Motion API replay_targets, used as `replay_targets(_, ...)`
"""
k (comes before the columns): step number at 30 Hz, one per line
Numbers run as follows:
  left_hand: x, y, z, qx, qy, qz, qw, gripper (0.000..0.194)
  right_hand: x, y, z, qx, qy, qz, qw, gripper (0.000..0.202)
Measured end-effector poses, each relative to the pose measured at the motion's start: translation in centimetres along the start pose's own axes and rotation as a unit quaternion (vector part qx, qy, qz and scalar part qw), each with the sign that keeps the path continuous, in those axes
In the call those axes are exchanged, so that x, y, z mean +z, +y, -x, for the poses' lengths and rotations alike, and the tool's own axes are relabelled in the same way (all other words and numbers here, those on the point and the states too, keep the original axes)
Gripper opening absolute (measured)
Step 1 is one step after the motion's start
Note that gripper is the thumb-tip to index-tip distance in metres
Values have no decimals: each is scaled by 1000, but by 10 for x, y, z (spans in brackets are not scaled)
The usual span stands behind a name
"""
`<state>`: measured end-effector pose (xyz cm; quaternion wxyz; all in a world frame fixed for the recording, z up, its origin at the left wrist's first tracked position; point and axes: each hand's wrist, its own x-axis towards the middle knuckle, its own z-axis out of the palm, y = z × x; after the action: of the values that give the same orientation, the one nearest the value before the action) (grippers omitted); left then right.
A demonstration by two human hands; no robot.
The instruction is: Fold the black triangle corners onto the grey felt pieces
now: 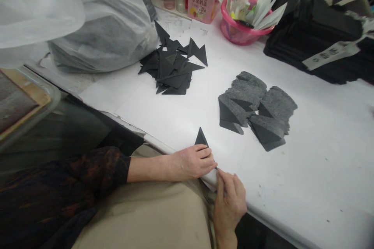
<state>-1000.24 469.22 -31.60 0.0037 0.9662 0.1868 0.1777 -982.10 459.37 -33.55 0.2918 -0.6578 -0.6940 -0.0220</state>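
On my feed, the left hand (191, 162) lies at the lower centre of the frame, its fingers bent and drawn together over a black triangular piece (200, 137), holding it; its thumb is hidden from me. I see the right hand (230, 198) just below and to the right, mostly closed, thumb and forefinger pinched at the piece's lower corner, where the fingertips of both hands nearly meet.

The piece lies at the near edge of the white table (306, 186), under the left fingers, its pointed tip showing above them.

Above it, at upper centre, I have a loose heap of black pieces (172, 68), some overlapping, beside a whitish bag (111, 27). Right of centre, rows of speckled grey pieces (251, 89) lie overlapped, with plain black faces showing at the ends nearest me.

For writing, I can read what looks like "Milk Cover" with Chinese characters on the pink box (201, 4) at the top, next to a pink basin (244, 37) of papers. A pale strip (331, 55) across the black stack (309, 35) at upper right carries dark marks, too blurred for me to read.
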Motion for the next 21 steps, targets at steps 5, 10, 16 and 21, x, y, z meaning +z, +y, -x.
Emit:
replay_targets(5, 2, 0, 2, -3, 13, 10, 1000, 21, 0, 2, 2, -30, -7, 21, 999, 22)
replay_targets(10, 4, -1, 6, -7, 38, 29, 999, 19, -2, 3, 2, -39, -20, 20, 999, 23)
replay_targets(16, 8, -4, 9, -9, 54, 71, 996, 16, 0, -2, -3, -42, -55, 71, 995, 32)
replay_targets(21, 3, -15, 15, -28, 50, 92, 994, 22, -3, 5, -2, -65, -87, 87, 990, 32)
